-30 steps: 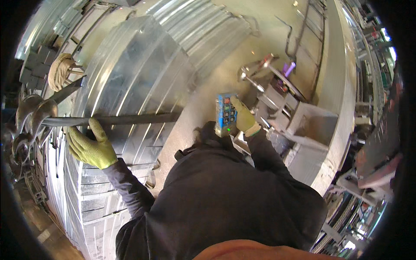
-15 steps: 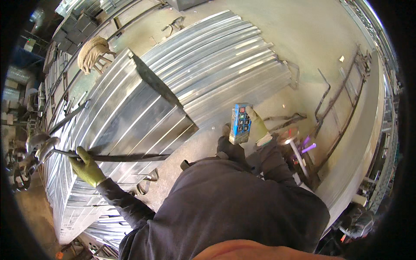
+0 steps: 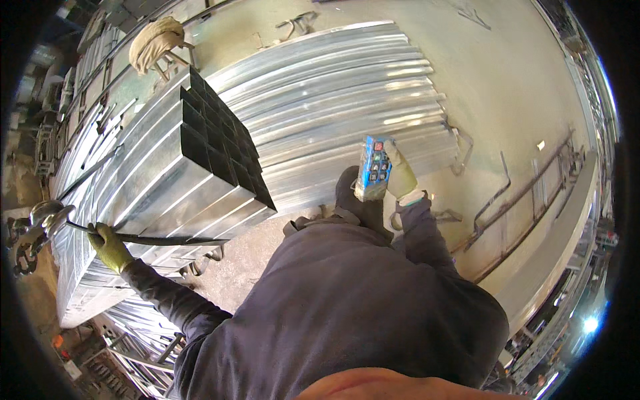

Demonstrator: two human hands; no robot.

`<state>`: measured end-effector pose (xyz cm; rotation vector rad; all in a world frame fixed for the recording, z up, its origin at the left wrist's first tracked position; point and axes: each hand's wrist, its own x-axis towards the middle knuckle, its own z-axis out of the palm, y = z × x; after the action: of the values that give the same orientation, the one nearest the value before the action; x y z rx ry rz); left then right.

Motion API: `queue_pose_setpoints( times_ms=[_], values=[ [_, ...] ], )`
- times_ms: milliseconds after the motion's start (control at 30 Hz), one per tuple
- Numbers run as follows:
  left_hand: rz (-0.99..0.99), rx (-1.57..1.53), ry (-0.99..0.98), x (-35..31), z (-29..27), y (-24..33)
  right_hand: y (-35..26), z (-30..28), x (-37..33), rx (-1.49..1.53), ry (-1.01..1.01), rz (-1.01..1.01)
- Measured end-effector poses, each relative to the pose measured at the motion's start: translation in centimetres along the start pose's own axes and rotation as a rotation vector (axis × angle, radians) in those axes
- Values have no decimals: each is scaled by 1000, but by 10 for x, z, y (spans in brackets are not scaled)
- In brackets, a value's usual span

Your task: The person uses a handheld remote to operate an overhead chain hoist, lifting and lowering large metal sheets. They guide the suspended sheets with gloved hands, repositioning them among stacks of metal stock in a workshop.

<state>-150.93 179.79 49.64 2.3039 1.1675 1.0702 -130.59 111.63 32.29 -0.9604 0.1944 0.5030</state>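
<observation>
Seeing more of the dark, open ends of the shiny stacked tubes than half a second ago; holding the black strap along them in closed fingers of the left hand; gripping, ahead of the body in bent fingers of the right hand, the blue remote, oblong, dark-buttoned, paler at its lower end.

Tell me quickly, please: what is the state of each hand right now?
Left hand: touching the dark lifting strap; whether it is closed around it cannot be told.
Right hand: closed, holding the blue push-button remote control.
</observation>
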Motion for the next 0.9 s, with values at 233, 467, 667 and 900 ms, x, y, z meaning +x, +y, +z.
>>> queue_pose_setpoints(
  times_ms=[233, 467, 667, 900],
  values=[
    [-203, 51, -3, 17, -13, -35, -51, -63, 78, -82, 22, 49],
    [-286, 818, 203, -56, -10, 115, -147, -125, 194, -82, -44, 196],
    [-28, 28, 334, -97, 104, 351, -283, -81, 289, -264, -256, 352],
    [-360, -518, -307, -161, 293, 499, -338, 80, 392, -305, -605, 269]
  ],
)
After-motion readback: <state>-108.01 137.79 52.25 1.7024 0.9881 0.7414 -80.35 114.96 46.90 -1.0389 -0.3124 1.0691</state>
